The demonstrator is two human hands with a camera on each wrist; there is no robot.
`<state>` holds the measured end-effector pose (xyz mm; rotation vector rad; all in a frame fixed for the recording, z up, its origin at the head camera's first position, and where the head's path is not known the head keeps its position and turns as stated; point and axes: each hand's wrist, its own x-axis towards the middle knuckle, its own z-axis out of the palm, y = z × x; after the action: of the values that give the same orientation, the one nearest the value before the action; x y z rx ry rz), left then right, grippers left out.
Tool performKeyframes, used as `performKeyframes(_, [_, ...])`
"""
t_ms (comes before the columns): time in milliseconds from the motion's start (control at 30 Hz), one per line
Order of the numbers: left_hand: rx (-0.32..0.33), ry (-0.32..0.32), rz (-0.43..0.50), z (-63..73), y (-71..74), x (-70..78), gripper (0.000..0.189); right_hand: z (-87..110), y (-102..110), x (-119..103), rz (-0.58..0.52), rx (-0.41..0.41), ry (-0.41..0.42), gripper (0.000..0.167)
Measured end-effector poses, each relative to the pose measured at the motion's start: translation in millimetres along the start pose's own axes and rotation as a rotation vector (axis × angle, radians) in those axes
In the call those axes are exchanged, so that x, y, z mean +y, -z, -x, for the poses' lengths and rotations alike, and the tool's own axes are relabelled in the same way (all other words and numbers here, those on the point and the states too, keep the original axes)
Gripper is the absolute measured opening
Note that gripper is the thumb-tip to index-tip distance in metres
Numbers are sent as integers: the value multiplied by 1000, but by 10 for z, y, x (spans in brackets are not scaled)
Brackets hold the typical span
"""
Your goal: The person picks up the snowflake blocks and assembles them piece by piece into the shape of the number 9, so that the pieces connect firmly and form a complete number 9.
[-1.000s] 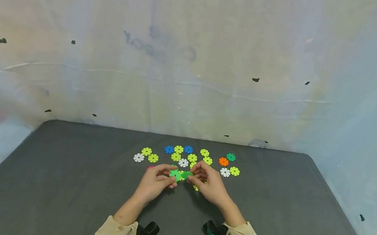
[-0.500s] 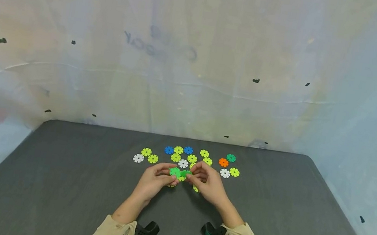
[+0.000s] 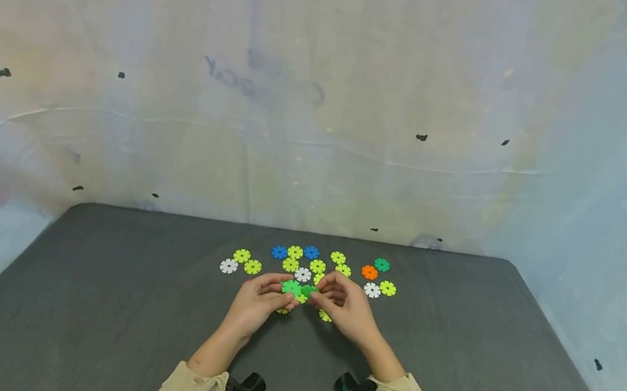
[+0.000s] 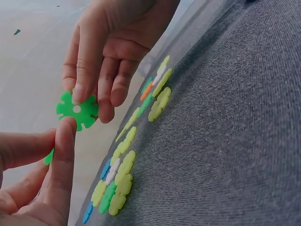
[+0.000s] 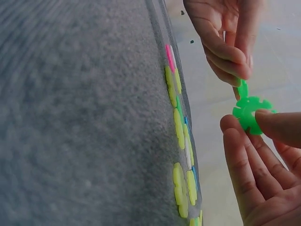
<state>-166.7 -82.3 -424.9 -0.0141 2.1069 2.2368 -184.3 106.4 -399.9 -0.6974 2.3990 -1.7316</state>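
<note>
My left hand pinches a green notched plastic disc between thumb and fingers, above the dark table. Opposite it, my right hand grips a second green notched disc by thumb and fingertips. In the right wrist view the right hand's disc faces the camera, while the left hand's disc appears edge-on, standing crosswise with its edge right at the other's rim. From the left wrist, the left hand's disc is mostly hidden by fingers, and the right hand's disc shows its central hole and slots.
Loose notched discs lie flat beyond and below the hands: several yellow ones, blue, white, orange and green. The grey table ends at a pale plastic sheet behind.
The left hand's green disc has tilted and risen slightly, meeting the right hand's disc at its edge. The left hand shifted a little, covering a pink disc seen earlier. Both grips hold.
</note>
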Motion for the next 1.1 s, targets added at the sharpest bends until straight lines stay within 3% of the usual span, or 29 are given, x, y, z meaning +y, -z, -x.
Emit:
performKeyframes(267, [7,1,9,14,2,-14,40,-44,-29,280,-21,14,50,15])
performKeyframes(500, [-9,-12,9,31,-4,-21,39,-33,-40,289,-79,41,89,16])
performKeyframes(833, [8,-30,26,17,-32,6,38,-23,-106,187,-63,135,101,13])
performKeyframes(967, [34,-57,16,21,-57,33,38,-45,-171,177,11,178,104,11])
performKeyframes(1100, [52,-114,-92,43,-116,116,35,-69,-218,253,112,168,135,11])
